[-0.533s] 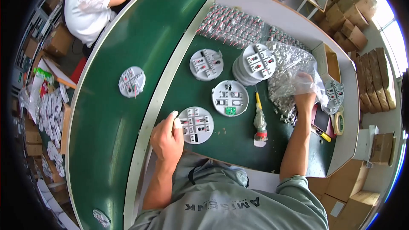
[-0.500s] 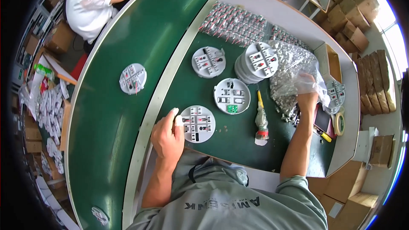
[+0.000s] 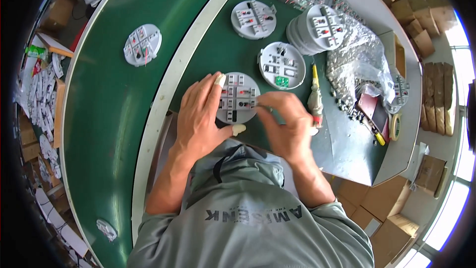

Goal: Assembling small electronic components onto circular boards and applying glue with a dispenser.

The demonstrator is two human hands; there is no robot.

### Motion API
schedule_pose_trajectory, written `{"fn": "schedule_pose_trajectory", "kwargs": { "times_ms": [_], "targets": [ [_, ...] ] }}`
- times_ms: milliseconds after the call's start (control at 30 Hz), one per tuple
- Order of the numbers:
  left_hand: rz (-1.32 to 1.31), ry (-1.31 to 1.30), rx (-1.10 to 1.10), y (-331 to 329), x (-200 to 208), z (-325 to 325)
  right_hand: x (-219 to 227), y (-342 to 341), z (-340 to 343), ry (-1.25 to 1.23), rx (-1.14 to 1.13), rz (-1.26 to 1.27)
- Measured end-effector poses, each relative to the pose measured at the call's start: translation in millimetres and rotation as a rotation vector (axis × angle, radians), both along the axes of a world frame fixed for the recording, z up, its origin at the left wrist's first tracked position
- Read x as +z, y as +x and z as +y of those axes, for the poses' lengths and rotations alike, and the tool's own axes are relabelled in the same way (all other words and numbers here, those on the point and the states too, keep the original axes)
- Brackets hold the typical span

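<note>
A round light-grey plastic disc with raised slots and small red and black parts lies near the table's front edge. My left hand rests along its left side, fingers stretched out and thumb apart by the lower rim. Pale covers sit on the thumb and one fingertip. At the right rim, my right hand, slightly blurred, has thumb and forefinger brought together; anything between them is too small to make out. Just beyond stands a similar round housing with a green circuit board inside.
A stack of discs and a single disc stand farther back. Rightward lie a yellow-handled screwdriver, a plastic bag of small metal parts, a yellow cutter and a tape roll. A green conveyor runs along the left.
My right hand has left the plastic bag and come left to the disc's right rim. My left hand has spread out along the disc's left side. The head view has shifted nearer.
</note>
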State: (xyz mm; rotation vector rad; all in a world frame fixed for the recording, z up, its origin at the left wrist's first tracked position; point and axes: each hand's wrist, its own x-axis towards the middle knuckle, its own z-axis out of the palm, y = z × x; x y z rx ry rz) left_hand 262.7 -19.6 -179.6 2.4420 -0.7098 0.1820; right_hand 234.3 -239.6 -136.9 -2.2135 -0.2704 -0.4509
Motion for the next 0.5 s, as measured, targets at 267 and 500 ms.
{"fn": "schedule_pose_trajectory", "kwargs": {
  "times_ms": [267,500],
  "targets": [
    [-0.003,-0.039,0.002,-4.8,0.7,-4.5,-31.0,4.2,10.6,-0.172,0.080,-0.099],
    [0.076,-0.019,0.015,1.1,17.8,-10.8,-24.9,-2.1,12.4,-0.236,0.068,-0.103]
  ]
}}
